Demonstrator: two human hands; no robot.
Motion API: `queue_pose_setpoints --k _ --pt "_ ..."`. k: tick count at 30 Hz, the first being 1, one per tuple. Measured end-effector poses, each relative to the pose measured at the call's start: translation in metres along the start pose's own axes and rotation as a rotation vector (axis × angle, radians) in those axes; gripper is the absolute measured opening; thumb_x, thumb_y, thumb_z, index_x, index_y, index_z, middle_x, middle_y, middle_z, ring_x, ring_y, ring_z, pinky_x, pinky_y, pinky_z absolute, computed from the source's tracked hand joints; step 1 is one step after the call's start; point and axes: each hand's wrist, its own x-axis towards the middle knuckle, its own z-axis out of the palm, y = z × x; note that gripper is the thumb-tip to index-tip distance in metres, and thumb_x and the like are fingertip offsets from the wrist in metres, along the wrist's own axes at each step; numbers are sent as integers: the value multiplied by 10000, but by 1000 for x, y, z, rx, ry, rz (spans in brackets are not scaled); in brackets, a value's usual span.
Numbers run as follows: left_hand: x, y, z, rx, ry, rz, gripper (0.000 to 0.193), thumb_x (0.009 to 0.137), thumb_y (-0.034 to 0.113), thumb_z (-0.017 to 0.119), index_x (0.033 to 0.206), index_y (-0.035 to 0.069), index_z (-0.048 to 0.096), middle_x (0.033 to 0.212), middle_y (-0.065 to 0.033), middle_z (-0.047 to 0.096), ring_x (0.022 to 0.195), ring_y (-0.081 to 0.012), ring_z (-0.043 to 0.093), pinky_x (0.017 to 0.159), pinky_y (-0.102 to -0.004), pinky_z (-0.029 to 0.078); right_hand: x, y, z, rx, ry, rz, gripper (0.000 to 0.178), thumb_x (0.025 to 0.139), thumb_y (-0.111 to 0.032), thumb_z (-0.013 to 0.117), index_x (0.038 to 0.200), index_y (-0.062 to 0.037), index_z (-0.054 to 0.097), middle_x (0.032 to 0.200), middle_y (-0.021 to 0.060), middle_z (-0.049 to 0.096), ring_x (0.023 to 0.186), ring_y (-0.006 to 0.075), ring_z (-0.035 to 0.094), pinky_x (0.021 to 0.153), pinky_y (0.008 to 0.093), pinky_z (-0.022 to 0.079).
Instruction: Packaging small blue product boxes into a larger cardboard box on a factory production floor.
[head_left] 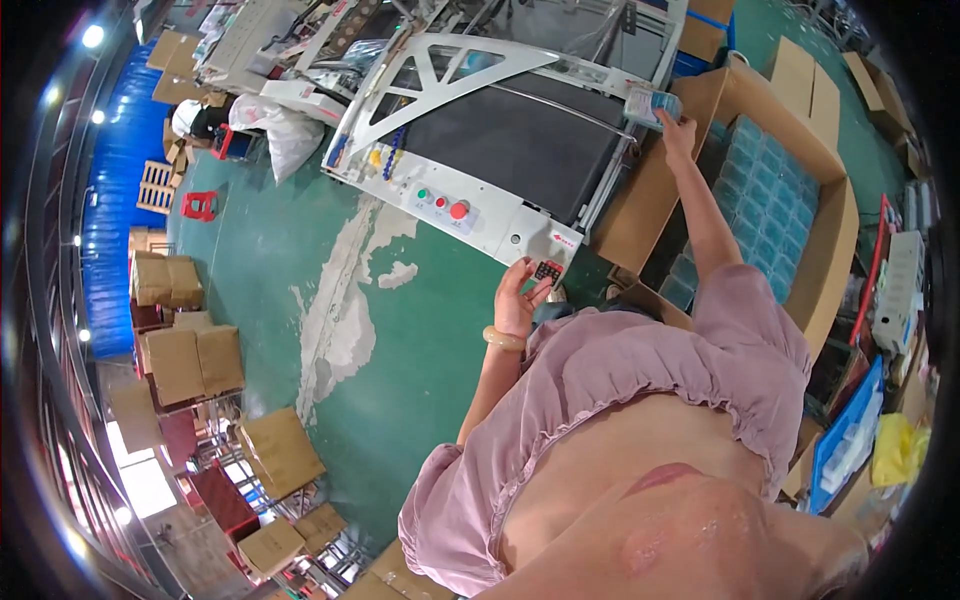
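My right hand (677, 136) reaches forward to the far right corner of the machine, its fingers closed on a clear plastic package (650, 105) with blue and white parts. Lower down, my left hand (520, 292) is at the machine's near corner, thumb and fingers curled about a small black-and-red block (548, 272) with a grid-like face. Whether this block is loose or fixed to the machine I cannot tell. Between the hands lies the machine's dark conveyor belt (525, 140), framed by a white panel (500, 225) with red and green buttons.
Right of the machine stands a large open carton (835, 262) packed with rows of clear bluish packages (765, 190). A slotted white guard (440, 75) spans the belt's left side. Farther left are a white sack (290, 135), a red stool (200, 206) and stacked cartons (190, 362).
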Motion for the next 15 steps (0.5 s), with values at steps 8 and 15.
queue_pose_setpoints --k 8,15 --pt "-8 2 8 63 -15 -32 529 841 362 566 1242 47 421 1117 -68 510 977 -288 567 821 -341 457 34 35 40 -83 69 367 888 553 -458 770 1142 125 452 1060 209 586 955 333 577 773 378 462" --pt "-17 -2 11 110 11 -72 511 853 365 552 1233 49 422 1102 -66 517 989 -284 556 852 -356 441 15 30 76 -77 56 402 746 579 -448 767 1051 90 556 1073 213 592 993 303 579 803 389 457"
